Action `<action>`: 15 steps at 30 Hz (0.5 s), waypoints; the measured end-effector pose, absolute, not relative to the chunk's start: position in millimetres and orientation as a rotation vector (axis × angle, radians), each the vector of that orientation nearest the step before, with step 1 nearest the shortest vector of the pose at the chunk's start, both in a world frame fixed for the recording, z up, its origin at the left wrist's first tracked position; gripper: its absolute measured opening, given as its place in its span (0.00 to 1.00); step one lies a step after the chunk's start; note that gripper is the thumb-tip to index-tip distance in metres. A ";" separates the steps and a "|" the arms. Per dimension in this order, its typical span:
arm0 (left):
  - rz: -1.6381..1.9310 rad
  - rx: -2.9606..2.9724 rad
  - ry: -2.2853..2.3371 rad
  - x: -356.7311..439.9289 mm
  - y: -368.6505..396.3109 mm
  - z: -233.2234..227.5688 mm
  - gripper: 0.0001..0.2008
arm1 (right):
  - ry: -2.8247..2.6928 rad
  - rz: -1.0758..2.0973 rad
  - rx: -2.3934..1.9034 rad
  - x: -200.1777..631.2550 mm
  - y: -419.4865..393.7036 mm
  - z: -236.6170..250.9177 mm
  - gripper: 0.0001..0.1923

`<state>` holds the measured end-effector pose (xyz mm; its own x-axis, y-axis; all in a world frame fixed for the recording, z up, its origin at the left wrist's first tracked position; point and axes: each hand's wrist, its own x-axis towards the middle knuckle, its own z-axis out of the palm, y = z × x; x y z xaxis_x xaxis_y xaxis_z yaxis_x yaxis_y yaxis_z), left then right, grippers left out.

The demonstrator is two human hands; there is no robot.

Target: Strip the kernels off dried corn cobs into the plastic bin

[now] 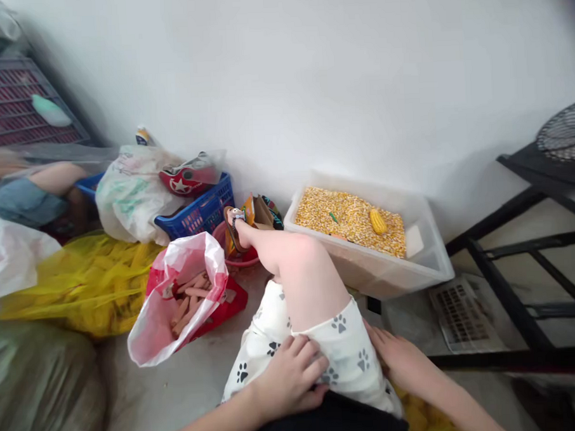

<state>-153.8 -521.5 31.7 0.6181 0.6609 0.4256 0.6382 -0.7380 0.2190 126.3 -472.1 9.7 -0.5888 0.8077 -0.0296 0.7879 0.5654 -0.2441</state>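
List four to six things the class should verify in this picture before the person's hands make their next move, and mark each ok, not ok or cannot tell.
1. Both hands free of objects: ok. The left hand and right hand rest flat on the paw-print shorts, holding nothing.
2. Clear bin upright, with kernels inside: ok.
3. A whole corn cob ready on the kernels: ok.
4. Red-and-white bag open, bare cobs showing: ok.
5. Path from hands to bin unobstructed: not ok, the raised knee lies between.
6. Yellow sack contents: cannot tell.
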 end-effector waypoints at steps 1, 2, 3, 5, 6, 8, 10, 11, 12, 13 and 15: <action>0.773 2.835 1.103 -151.5 -524.6 31.0 0.16 | -2.699 0.379 -1.364 130.4 -477.9 6.2 0.42; 0.787 2.896 1.083 -148.9 -527.4 30.2 0.15 | -2.692 0.409 -1.340 134.0 -483.3 1.9 0.41; 0.797 2.957 1.064 -146.0 -529.8 29.6 0.14 | -2.678 0.431 -1.311 137.0 -488.0 -3.1 0.41; 0.800 3.049 1.048 -139.5 -532.9 30.3 0.12 | -2.622 0.415 -1.263 141.0 -494.2 -14.2 0.39; 0.802 3.074 1.049 -135.6 -533.6 31.8 0.12 | -2.581 0.391 -1.242 141.9 -495.4 -19.7 0.38; 0.799 3.102 1.016 -126.5 -534.3 36.9 0.11 | -2.474 0.327 -1.190 141.2 -493.8 -28.9 0.34; 0.780 3.100 0.975 -114.9 -534.8 43.0 0.13 | -2.351 0.269 -1.124 137.6 -488.0 -33.1 0.29; 0.759 3.088 0.979 -108.1 -535.2 45.5 0.15 | -2.286 0.251 -1.089 134.8 -484.1 -33.0 0.26; 0.741 3.061 1.033 -100.9 -535.6 47.4 0.18 | -2.225 0.248 -1.057 131.3 -480.1 -31.4 0.24; 0.713 3.036 1.091 -93.2 -535.9 48.4 0.20 | -2.164 0.259 -1.037 127.2 -475.9 -28.3 0.21; 0.666 3.002 1.211 -77.5 -535.3 48.4 0.22 | -2.037 0.329 -1.041 116.7 -467.4 -18.5 0.15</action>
<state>-77.5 -535.3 48.4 0.6525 0.6285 0.4234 0.6941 -0.7199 -0.0011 116.7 -467.4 -18.5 -0.3349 0.7698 0.5433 0.5597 0.6264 -0.5426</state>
